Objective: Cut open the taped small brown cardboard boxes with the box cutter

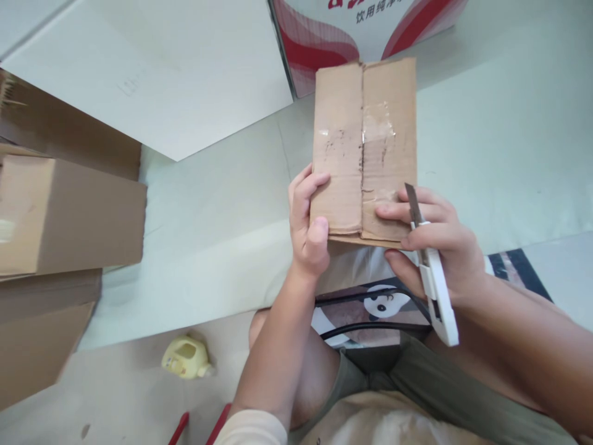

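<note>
A folded brown cardboard piece (365, 145) with torn tape along its middle seam is held up in front of me. My left hand (306, 225) grips its lower left edge, thumb on the front face. My right hand (435, 244) holds its lower right corner and also clasps a white utility knife (433, 281). The knife's blade (411, 201) is extended and lies against the cardboard's right side.
A red and white printed carton (319, 37) stands behind the cardboard. Brown boxes (65, 216) are stacked at left beside a large white sheet (152, 74). A small yellow bottle (185, 357) lies on the floor. A panda-print seat (384, 306) shows below my hands.
</note>
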### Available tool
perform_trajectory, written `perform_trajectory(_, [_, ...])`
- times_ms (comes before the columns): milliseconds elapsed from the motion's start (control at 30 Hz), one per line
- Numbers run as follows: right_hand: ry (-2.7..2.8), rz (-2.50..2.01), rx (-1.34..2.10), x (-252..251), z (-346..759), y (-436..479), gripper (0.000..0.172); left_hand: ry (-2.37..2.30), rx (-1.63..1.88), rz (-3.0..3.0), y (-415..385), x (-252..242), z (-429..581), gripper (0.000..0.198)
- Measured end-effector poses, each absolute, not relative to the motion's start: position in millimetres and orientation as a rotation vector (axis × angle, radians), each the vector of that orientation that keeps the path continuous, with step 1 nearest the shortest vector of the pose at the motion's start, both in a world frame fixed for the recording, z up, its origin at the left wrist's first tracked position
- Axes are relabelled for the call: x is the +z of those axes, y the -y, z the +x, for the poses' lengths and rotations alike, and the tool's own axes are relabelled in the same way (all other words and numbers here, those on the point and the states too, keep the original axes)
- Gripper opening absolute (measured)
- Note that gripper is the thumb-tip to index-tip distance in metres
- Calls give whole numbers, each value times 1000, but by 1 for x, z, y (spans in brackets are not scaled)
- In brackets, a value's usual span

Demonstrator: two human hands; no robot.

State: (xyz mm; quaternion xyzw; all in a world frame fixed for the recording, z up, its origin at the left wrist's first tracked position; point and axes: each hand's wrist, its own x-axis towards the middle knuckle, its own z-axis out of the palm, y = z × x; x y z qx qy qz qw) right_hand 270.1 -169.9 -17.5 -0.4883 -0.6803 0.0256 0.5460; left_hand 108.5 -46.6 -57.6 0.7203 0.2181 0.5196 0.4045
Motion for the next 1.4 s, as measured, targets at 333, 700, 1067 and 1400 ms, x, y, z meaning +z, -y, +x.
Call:
perform_trajectory(333, [1621,-1149,50,-18,271,168,36,-548,1306,1818,47,-56,109,53])
perform_trajectory(700, [1620,-1155,55,-18,271,169,36,-536,1318,1785,48,-56,110,51])
perform_trajectory(1067, [1615,-1146,41,-16,268,168,36,-520,1329,1782,47,-56,109,51])
perform_trajectory(1400, [1639,-1135,89,-17,269,170,37,-497,1315,1822,46,-57,108,53])
